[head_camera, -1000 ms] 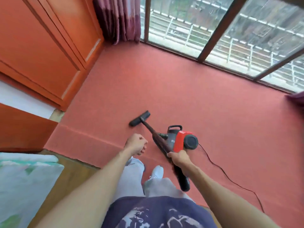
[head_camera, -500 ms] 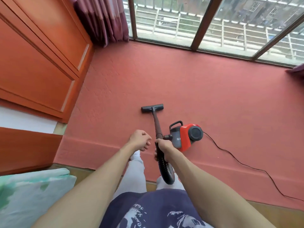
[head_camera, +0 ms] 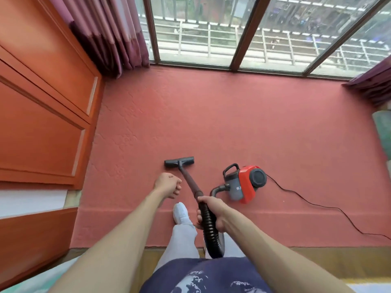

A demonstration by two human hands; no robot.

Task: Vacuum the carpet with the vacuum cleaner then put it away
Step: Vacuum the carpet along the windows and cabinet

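A red carpet (head_camera: 222, 123) covers the raised floor by the window. On it stands a small red and grey vacuum cleaner (head_camera: 243, 182), its black hose (head_camera: 210, 231) looping down in front of me. My right hand (head_camera: 211, 212) grips the hose where it meets the dark wand (head_camera: 189, 180). The black floor nozzle (head_camera: 179, 162) lies flat on the carpet ahead of me. My left hand (head_camera: 168, 185) hangs loosely curled left of the wand and holds nothing.
An orange wardrobe (head_camera: 42, 113) lines the left side. Purple curtains (head_camera: 110, 34) hang at the left window corner. The black power cord (head_camera: 330, 208) trails right across the carpet. A step edge (head_camera: 275, 248) drops to wooden floor near my feet.
The nozzle swung from angled left to square ahead of me. My right hand moved left with the wand. My view lifted toward the window.
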